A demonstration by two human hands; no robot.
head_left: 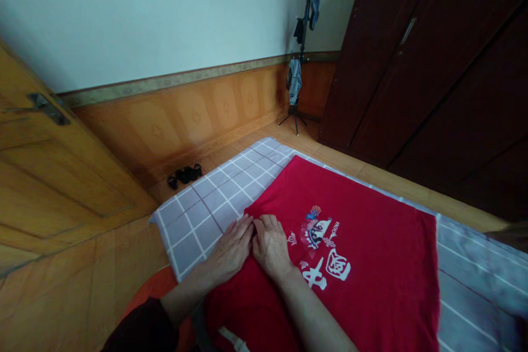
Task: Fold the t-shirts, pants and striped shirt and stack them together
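Observation:
A red shirt (383, 247) with a printed mask picture and white characters lies spread on a bed with a grey checked cover (193, 220). Along the shirt's left edge, my left hand (233, 247) and my right hand (270, 242) meet side by side. Both have their fingers bent together on the red cloth, and the fingertips are partly hidden. More red fabric hangs toward me below the hands, with a pale strip near the bottom of the view.
A wooden door (61, 176) stands at the left, with black sandals (185, 174) on the floor beyond it. A black coat rack (304, 33) holds clothes in the corner. Dark wardrobes (437, 66) line the right side.

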